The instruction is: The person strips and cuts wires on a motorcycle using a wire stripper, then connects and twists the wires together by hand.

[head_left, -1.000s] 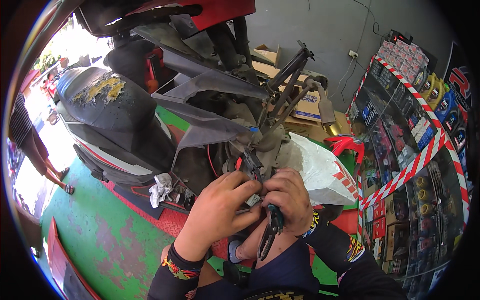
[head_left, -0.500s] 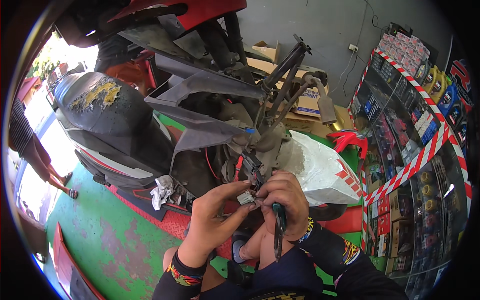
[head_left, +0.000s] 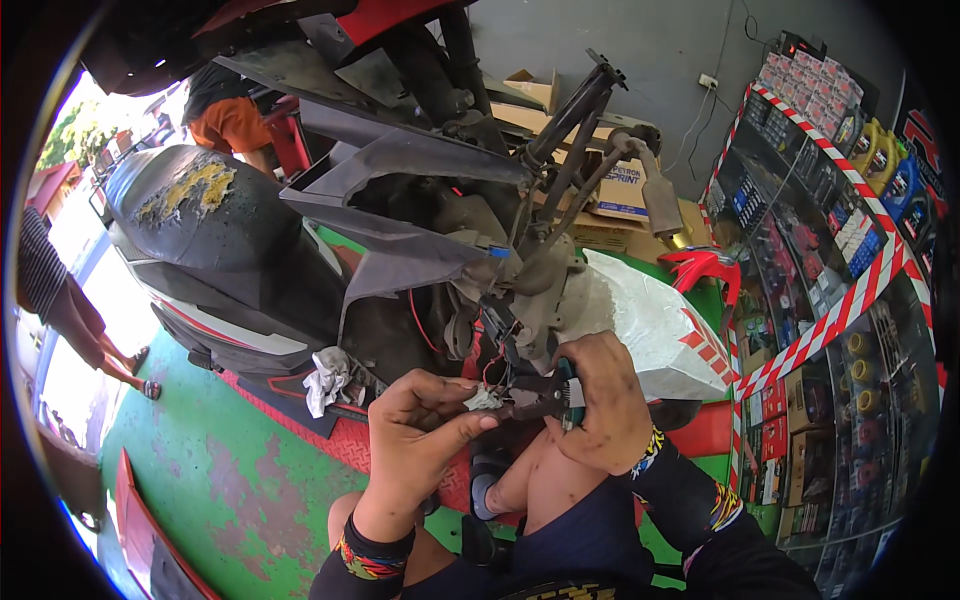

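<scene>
Between the thumb and fingers of my left hand (head_left: 415, 430) is a small whitish wire connector (head_left: 484, 398). Thin red and dark wires (head_left: 490, 366) run up from it toward the stripped front of a motorcycle (head_left: 400, 225). My right hand (head_left: 606, 405) is closed round pliers (head_left: 535, 406) with dark jaws and green-black handles. The jaws point left and reach the connector and my left fingertips; whether they grip the connector or a wire I cannot make out.
A white panel with red marks (head_left: 640, 325) stands right of the wires. A crumpled white rag (head_left: 326, 382) lies by the motorcycle's side. Glass shelves (head_left: 850, 340) edged in striped tape fill the right. Cardboard boxes (head_left: 618, 195) stand behind. Two people are at the left.
The pliers, which hung downward in my right hand, now lie level with their jaws at the connector. My right hand has moved slightly right, away from my left fingers.
</scene>
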A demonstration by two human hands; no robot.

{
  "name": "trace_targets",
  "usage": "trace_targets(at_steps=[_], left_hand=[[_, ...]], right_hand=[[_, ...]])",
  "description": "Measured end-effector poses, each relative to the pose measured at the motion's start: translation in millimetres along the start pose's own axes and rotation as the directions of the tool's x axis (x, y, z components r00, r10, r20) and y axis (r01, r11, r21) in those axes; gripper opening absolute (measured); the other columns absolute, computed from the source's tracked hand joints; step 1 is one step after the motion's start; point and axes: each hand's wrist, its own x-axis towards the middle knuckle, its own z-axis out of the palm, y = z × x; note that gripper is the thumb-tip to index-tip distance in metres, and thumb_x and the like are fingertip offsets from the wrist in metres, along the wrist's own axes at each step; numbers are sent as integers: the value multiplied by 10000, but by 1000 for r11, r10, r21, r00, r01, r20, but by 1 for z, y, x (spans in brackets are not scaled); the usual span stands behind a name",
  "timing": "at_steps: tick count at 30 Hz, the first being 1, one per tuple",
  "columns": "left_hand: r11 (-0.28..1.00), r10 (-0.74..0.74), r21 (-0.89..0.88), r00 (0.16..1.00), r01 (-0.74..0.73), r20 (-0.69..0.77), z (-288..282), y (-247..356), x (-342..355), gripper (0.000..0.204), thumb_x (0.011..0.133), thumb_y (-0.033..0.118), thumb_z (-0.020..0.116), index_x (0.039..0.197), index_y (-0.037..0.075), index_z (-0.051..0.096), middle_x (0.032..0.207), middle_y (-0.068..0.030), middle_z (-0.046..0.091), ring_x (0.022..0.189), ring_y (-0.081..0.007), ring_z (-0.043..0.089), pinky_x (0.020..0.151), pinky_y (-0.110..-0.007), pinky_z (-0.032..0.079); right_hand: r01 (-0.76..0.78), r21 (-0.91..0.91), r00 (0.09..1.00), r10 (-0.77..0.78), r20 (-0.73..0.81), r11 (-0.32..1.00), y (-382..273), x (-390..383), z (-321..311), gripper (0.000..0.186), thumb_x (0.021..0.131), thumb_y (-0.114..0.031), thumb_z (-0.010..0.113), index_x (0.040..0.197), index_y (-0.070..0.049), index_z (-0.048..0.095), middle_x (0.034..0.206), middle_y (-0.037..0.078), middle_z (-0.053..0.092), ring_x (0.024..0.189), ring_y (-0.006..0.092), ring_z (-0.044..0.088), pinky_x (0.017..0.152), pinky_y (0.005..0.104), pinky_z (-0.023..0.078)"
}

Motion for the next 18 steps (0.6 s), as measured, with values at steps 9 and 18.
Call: trace_targets(at_steps=[9, 18], left_hand=[[975, -36, -218, 999, 41, 27, -5, -6, 0, 316, 827, -162, 754, 1017, -12, 550, 1125, -188, 714, 1026, -190, 713, 912, -316, 599], [970, -69, -233, 997, 76, 36, -9, -7, 1, 331, 813, -177, 748, 1002, -5, 537, 1114, -214, 709, 1048, -215, 712, 922, -335, 594]], right_hand=[[-21, -57, 999, 20, -27, 998, -13, 6, 3, 651, 524, -215, 754, 1119, -9, 589, 990, 158, 576, 925, 378, 532, 828, 468, 424], [-110, -60, 993, 112, 25, 992, -25, 0, -6, 629, 519, -183, 740, 1098, -7, 571, 962, 159, 582, 886, 394, 545, 798, 475, 443]])
